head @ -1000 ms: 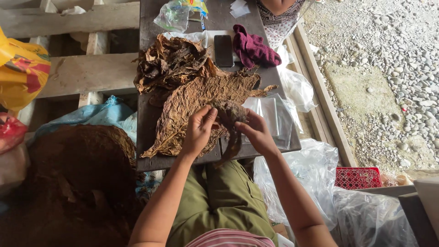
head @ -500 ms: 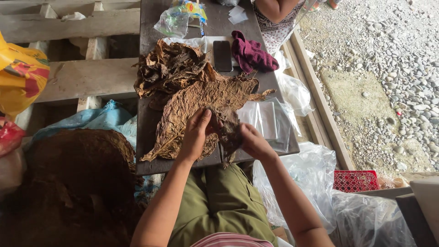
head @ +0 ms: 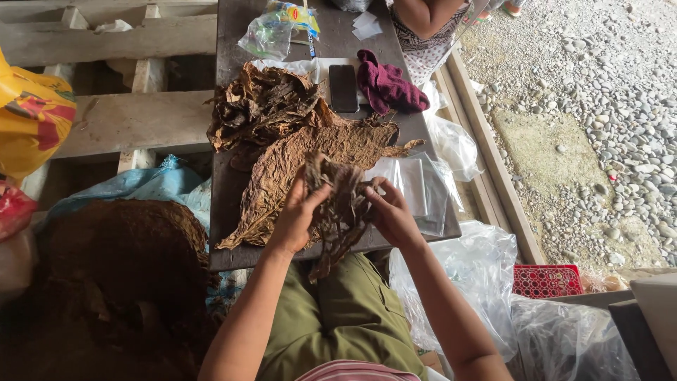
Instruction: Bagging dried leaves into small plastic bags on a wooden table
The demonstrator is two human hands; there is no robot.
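A crumpled dry brown leaf (head: 340, 208) hangs between both my hands above the near edge of the dark table (head: 233, 42). My left hand (head: 296, 215) grips its left side, my right hand (head: 391, 212) pinches its right side. Under the hands lies a large flattened brown leaf (head: 310, 152) spread on the table. A heap of curled dried leaves (head: 257, 106) sits behind it at the left.
A black phone (head: 343, 87) and a maroon cloth (head: 388, 88) lie behind the leaves. Clear plastic bags (head: 416, 187) rest at the table's right edge. A big pile of dark leaves (head: 120, 282) is at my left, a red crate (head: 544, 281) at right. Another person (head: 430, 21) sits across.
My hands have lifted the crumpled leaf off the flat leaf and pulled it toward me. The leaf now hangs more spread between them.
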